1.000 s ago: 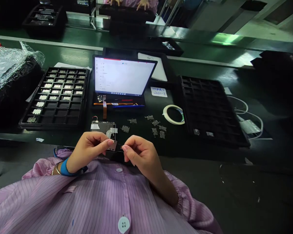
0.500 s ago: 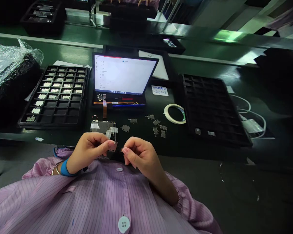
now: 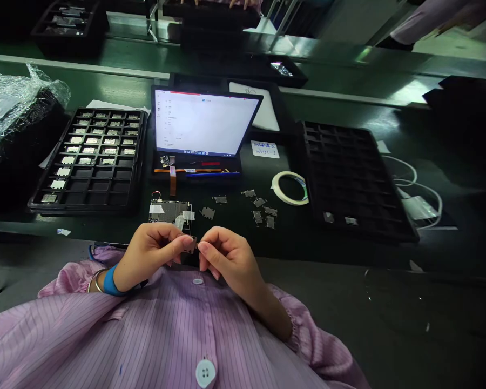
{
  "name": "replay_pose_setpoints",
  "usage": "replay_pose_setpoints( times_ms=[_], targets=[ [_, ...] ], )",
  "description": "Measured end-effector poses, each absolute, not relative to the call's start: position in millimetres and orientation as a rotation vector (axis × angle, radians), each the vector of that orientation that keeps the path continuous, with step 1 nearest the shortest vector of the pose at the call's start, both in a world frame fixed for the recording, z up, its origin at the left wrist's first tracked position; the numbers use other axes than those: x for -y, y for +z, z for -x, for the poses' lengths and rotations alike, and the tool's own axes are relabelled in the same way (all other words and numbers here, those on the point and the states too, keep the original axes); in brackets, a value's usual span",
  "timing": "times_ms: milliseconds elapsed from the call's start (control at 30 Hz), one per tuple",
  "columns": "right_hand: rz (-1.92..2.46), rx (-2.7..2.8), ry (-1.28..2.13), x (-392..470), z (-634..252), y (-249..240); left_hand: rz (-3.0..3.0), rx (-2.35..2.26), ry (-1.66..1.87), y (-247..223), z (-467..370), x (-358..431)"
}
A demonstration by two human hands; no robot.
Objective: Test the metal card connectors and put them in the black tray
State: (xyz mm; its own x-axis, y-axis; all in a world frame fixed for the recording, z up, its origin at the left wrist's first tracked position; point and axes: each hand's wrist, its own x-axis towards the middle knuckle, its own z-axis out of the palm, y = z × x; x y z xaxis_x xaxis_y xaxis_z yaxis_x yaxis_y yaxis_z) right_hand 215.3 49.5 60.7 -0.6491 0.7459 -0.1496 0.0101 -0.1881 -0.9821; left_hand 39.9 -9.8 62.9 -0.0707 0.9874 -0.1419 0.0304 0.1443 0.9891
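Near the table's front edge, my left hand (image 3: pixel 162 246) pinches a small brownish circuit board (image 3: pixel 191 245) between thumb and fingers. My right hand (image 3: pixel 224 254) is closed in a pinch at the right edge of that board; whatever lies between its fingertips is too small to make out. Just beyond my hands is a larger circuit board (image 3: pixel 168 208) with pieces of whitish tape on it. A small loose board (image 3: pixel 208 213) lies to the right of it, and several more small boards (image 3: pixel 270 222) are scattered farther right.
At the left stands a black compartment tray (image 3: pixel 83 205) partly filled with metallic parts. A laptop (image 3: pixel 204 124) with a lit screen is at the centre back. To the right are a tape roll (image 3: pixel 281 195) and another black tray (image 3: pixel 356 178). A plastic-wrapped stack (image 3: pixel 20 113) sits far left.
My right hand has moved slightly left, so its fingertips now meet the edge of the small circuit board. My left hand still holds the board.
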Motion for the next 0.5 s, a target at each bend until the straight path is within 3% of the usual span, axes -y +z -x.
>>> replay_pose_setpoints(
  times_ms=[133, 333, 500],
  targets=[
    [0.827, 1.763, 1.607, -51, -218, 59, -1.346, -1.368, 1.195, 63, -37, 10],
    [0.329, 2.147, 0.286, -50, -234, 66, -2.327, -1.387, 1.567, 71, -26, 11],
    [0.241, 2.231, -0.004, -43, -244, 79, -2.64, -1.359, 1.58, 76, -22, 19]
  ],
)
